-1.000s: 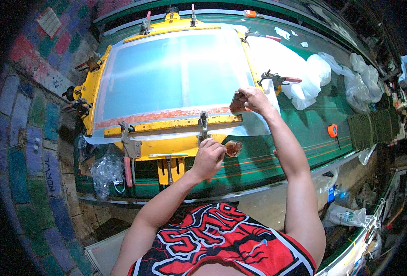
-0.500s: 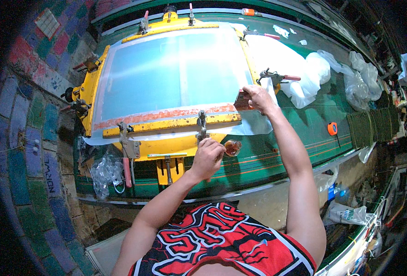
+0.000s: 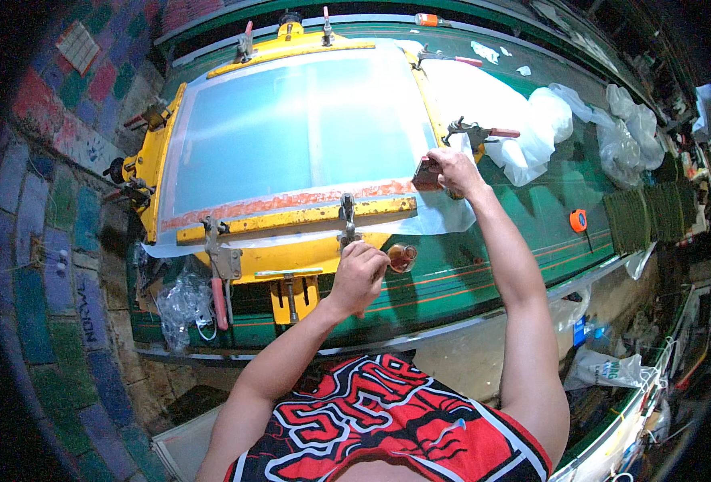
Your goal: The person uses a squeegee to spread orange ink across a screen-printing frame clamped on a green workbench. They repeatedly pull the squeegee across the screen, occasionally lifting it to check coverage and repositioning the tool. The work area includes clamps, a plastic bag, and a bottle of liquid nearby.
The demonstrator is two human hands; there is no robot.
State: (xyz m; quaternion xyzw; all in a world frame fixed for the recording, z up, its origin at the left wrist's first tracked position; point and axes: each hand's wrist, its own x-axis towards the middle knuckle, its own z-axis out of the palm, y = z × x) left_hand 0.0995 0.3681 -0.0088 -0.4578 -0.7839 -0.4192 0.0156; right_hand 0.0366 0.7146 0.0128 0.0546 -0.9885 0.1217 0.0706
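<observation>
A mesh screen (image 3: 251, 120) stretches across a yellow metal frame (image 3: 162, 161), with an orange-red strip (image 3: 291, 202) along its near edge. My right hand (image 3: 458, 172) is closed on a small flat scraper (image 3: 427, 177), dark reddish-brown, at the screen's near right corner. My left hand (image 3: 358, 277) is closed by the near yellow bar (image 3: 291, 222), at the lower end of a toggle clamp (image 3: 347, 210). Its fingers appear to wrap the clamp's handle, which they hide. Right beside that hand stands a small clear cup (image 3: 402, 258) with brownish-red contents.
Another toggle clamp with a red handle (image 3: 220, 304) hangs at the near left, beside crumpled clear plastic (image 3: 185, 309). White plastic sheeting (image 3: 524, 140) lies right of the frame on the green table (image 3: 500, 241). An orange tape measure (image 3: 578, 219) and dark green mats (image 3: 648, 215) lie farther right.
The view has shifted slightly, so the frame sits a little farther left. Both hands keep nearly the same places and grips; the scraper stays by the screen's near right corner.
</observation>
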